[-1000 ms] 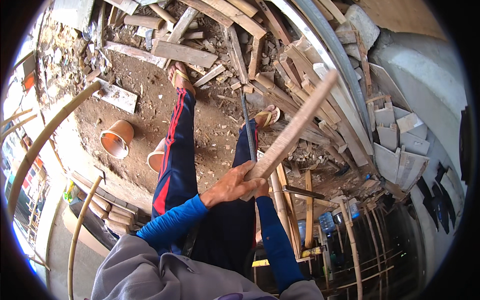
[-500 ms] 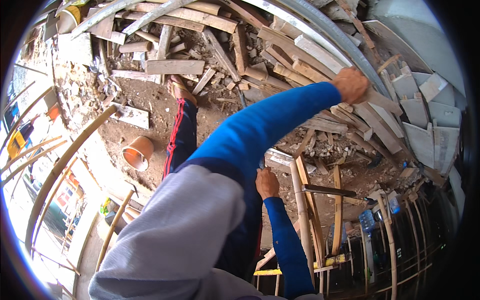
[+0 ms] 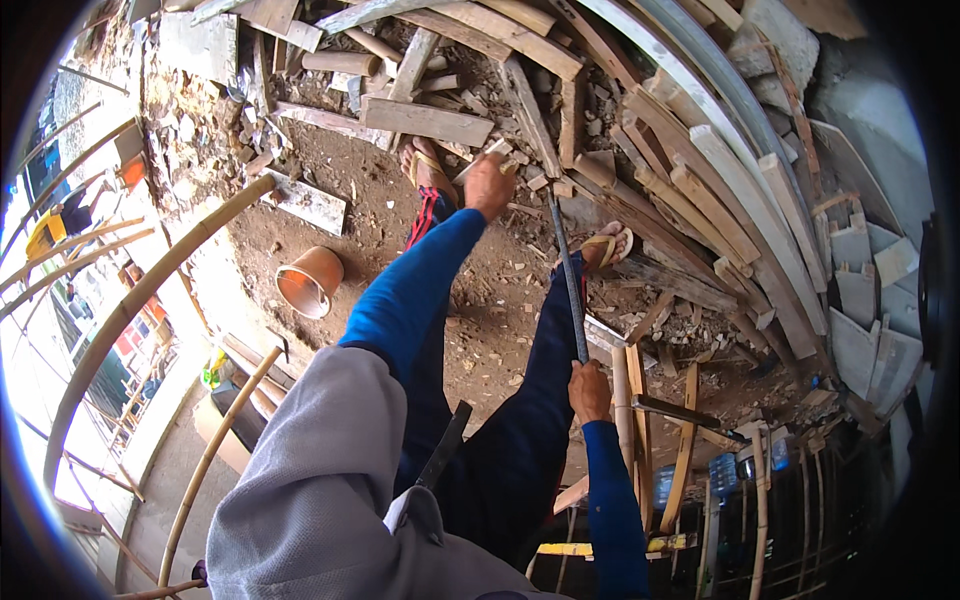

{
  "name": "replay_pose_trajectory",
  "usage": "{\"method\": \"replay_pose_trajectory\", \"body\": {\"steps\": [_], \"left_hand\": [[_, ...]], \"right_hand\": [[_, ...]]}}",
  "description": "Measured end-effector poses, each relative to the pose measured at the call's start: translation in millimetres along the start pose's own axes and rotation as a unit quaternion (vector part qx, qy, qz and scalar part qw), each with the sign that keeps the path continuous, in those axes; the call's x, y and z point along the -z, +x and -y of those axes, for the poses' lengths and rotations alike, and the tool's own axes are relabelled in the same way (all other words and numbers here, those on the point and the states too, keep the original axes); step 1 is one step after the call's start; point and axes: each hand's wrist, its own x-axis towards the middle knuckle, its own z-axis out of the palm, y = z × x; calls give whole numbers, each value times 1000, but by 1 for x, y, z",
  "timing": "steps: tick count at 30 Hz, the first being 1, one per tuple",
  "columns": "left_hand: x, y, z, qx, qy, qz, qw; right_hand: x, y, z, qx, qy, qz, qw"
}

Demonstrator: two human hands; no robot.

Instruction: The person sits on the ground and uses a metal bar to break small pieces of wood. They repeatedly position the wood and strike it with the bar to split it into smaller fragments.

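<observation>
I count two hands on my feed, one dark metal bar (image 3: 568, 270), two feet in sandals (image 3: 606, 246) and more loose boards in the wood pile (image 3: 710, 210) than I can number. The right hand (image 3: 590, 390) is closed around the bar's near end; the bar points away from the wearer, toward the scraps. The left hand (image 3: 489, 188) is half curled beside a pale wood offcut (image 3: 500, 147) near the left foot; its fingers are hidden from me, so I cannot tell whether it grips the piece. One second ago both hands met at a long wooden piece; half a second ago the left was out over the pile. Now they are well apart. I see one orange bucket (image 3: 310, 282), tipped toward me, contents unclear, and at least two bluish bottles (image 3: 722, 475), whose contents I cannot make out.
</observation>
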Motion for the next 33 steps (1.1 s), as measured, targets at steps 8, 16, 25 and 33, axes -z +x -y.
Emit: {"method": "replay_pose_trajectory", "body": {"steps": [8, 16, 25, 33], "left_hand": [[138, 98, 195, 21, 337, -50, 940], [156, 147, 253, 16, 156, 194, 968], [178, 11, 87, -157, -181, 190, 952], [121, 10, -85, -294, -445, 251, 808]], "right_hand": [[17, -3, 68, -62, -56, 70, 994], [10, -5, 130, -117, -95, 90, 985], [-13, -8, 167, -183, -103, 78, 975], [-32, -11, 163, -168, -122, 77, 975]]}}
